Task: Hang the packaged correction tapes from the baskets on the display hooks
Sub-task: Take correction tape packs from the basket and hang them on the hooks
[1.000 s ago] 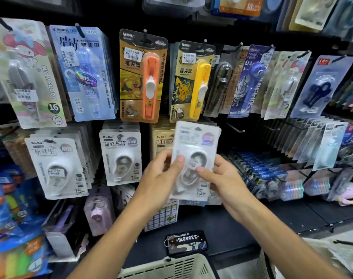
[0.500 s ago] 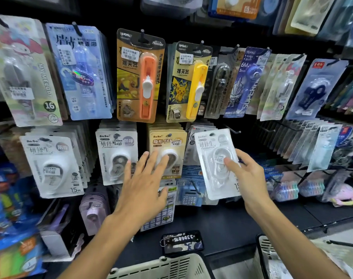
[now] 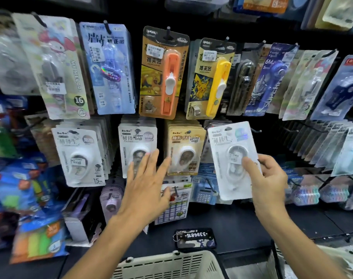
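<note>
I have one white correction tape pack (image 3: pixel 233 160) pinched in my right hand (image 3: pixel 269 184), raised just right of the tan packs (image 3: pixel 184 150), not yet hooked. My left hand (image 3: pixel 146 188) is spread flat, holding nothing. Several rows already hang full; the near basket (image 3: pixel 167 264) hides what's left.

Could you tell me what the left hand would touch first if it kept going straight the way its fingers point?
Most likely the white BoBo correction tape pack hanging at the front of its hook: the left hand points up at it with spread fingers. Whether they already touch is unclear.
</note>
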{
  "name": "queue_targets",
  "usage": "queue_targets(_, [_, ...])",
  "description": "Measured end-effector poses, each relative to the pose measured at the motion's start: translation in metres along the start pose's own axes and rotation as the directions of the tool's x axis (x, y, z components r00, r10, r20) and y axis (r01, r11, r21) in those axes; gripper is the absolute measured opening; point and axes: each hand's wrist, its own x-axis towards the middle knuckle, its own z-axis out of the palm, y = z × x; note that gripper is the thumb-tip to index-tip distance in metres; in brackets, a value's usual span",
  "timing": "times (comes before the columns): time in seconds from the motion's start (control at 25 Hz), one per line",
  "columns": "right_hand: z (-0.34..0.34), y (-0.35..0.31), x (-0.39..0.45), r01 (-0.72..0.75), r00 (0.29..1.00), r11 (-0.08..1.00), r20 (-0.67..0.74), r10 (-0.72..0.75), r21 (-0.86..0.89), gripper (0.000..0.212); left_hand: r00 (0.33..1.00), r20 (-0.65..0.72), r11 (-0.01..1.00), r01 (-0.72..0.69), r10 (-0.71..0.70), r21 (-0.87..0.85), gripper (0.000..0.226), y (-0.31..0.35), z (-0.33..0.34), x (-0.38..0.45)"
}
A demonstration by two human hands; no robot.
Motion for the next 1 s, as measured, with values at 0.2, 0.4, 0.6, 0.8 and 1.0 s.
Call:
queue_targets(0.2, [0.067, -0.02, -0.048, -0.027, 0.903, 0.998, 0.429, -0.003, 0.063, 0.027, 0.962, -0.216, 0.981, 0.143, -0.168, -0.128, 0.066, -0.035, -0.021, -0.018])
queue_targets(0.4, [0.159, -0.026, -0.064, -0.161, 0.887, 0.977, 0.414, 0.206, -0.141, 0.025, 0.914, -0.216, 0.938, 0.318, -0.343, -0.14, 0.068, -0.076, -0.045, -0.037])
queue_targets(0.6, [0.166, -0.019, -0.092, -0.198, 0.916, 0.969, 0.324, 0.235, -0.145, 0.029, 0.928, -0.164, 0.94, 0.317, -0.334, -0.125, 0.075, -0.095, -0.047, -0.046])
queue_targets(0.8, [0.197, -0.012, -0.062, -0.27, 0.849, 0.866, 0.32, 0.42, -0.421, 0.043, 0.954, -0.077, 0.955, 0.285, -0.291, -0.089, 0.081, -0.106, -0.043, -0.049])
queue_targets(1.0, [0.198, 0.001, -0.069, -0.283, 0.76, 0.858, 0.445, 0.473, -0.428, 0.045, 0.943, -0.181, 0.955, 0.254, -0.28, -0.155, 0.068, -0.096, -0.044, -0.06])
